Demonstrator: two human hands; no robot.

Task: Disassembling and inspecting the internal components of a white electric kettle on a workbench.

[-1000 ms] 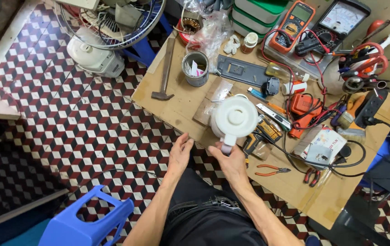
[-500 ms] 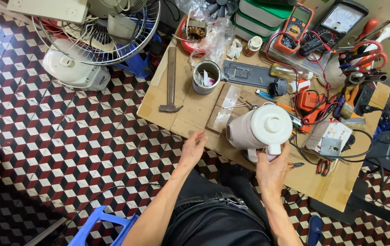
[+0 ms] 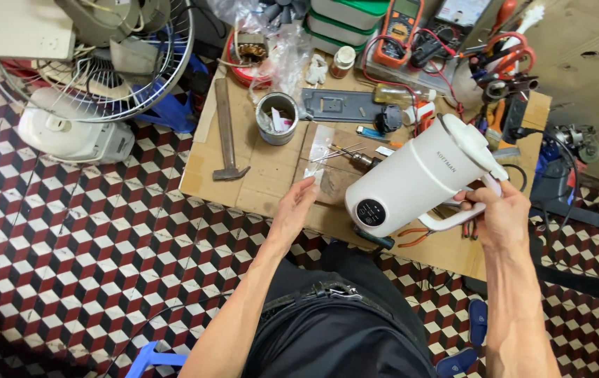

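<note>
My right hand (image 3: 501, 215) grips the handle of a white electric kettle-like jug (image 3: 415, 178) and holds it tilted on its side above the cardboard-covered work surface (image 3: 271, 178). The jug's lid end points up and to the right, and a round black control panel faces me near its base. My left hand (image 3: 295, 207) hovers open over the near edge of the cardboard, holding nothing, just left of the jug's base.
A hammer (image 3: 226, 133), a metal tin (image 3: 276, 117), a grey metal plate (image 3: 338, 105), a multimeter (image 3: 401, 26), pliers and tangled wires crowd the cardboard. A dismantled fan (image 3: 96, 77) stands at the left on the chequered floor. Green-lidded boxes (image 3: 345, 17) sit at the back.
The jug was upright on the surface between both hands; my right hand has lifted it by the handle, tipped it sideways and carried it right. My left hand let go.
</note>
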